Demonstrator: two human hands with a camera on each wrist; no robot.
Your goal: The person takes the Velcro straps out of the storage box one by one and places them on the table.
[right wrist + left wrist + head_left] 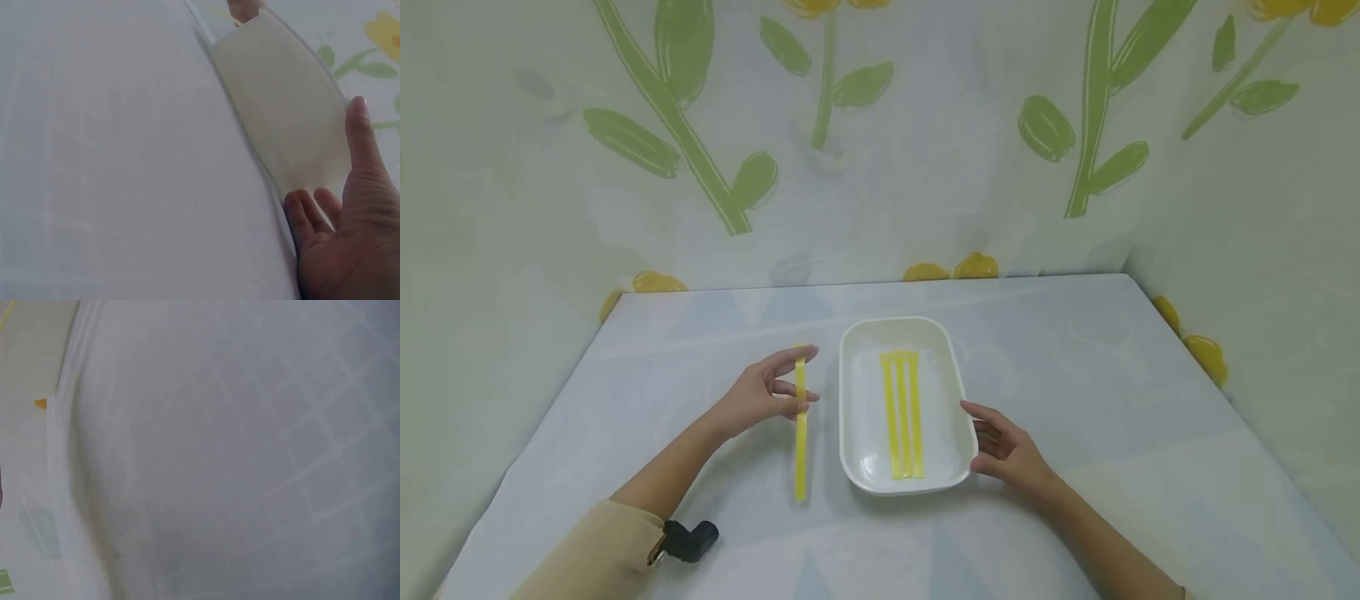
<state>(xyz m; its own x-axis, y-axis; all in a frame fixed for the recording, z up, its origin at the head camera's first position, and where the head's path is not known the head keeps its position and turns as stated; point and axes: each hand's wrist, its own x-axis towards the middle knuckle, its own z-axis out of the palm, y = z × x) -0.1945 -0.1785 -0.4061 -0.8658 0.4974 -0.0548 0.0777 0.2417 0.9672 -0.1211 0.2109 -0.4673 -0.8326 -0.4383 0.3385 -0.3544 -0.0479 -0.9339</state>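
In the head view my left hand pinches a long, flat yellow strip between thumb and fingers, left of a white tray. The strip hangs lengthwise, apart from the tray. Three similar yellow strips with wider far ends lie side by side on the tray's floor. My right hand holds the tray's right side, one finger reaching over the rim. In the right wrist view the fingers of my right hand touch the tray's outer wall. The left wrist view does not show the held strip.
A pale table with faint triangle patterns carries the tray. Behind it rises a wall painted with green leaves and yellow flowers. A black device sits by the left sleeve.
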